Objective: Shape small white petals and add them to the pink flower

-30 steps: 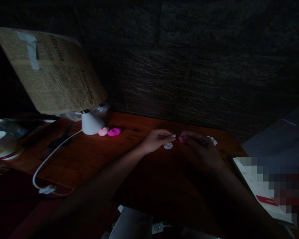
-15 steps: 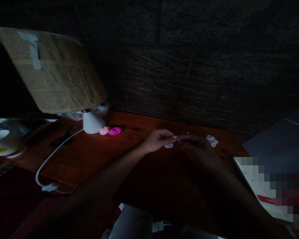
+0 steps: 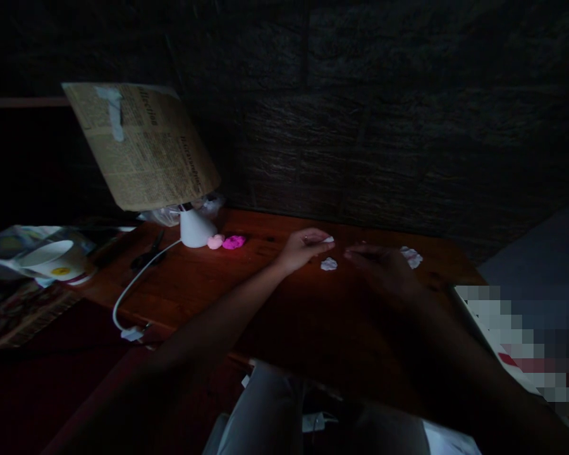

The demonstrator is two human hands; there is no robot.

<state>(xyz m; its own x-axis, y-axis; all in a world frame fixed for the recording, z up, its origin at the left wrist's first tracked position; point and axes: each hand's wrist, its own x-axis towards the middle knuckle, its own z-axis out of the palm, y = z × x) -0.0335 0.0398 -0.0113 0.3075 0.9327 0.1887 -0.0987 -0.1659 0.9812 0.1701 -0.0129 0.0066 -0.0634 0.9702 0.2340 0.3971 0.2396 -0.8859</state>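
Dark wall (image 3: 384, 133) seen behind wooden table (image 3: 194, 278); lamp (image 3: 196, 227) taken as landmark. Right of lamp, pale pink lump (image 3: 215, 241) and magenta lump (image 3: 234, 242) are left unheld; open room judged beyond. Farther right, small white piece (image 3: 329, 239) is pinched by left hand (image 3: 301, 249), not yet set down; crumpled piece (image 3: 329, 264) already laid just beside. Right hand (image 3: 389, 268) held narrow; contents cannot be told. Farthest from lamp, second crumpled piece (image 3: 412, 257) is laid near table's right edge.
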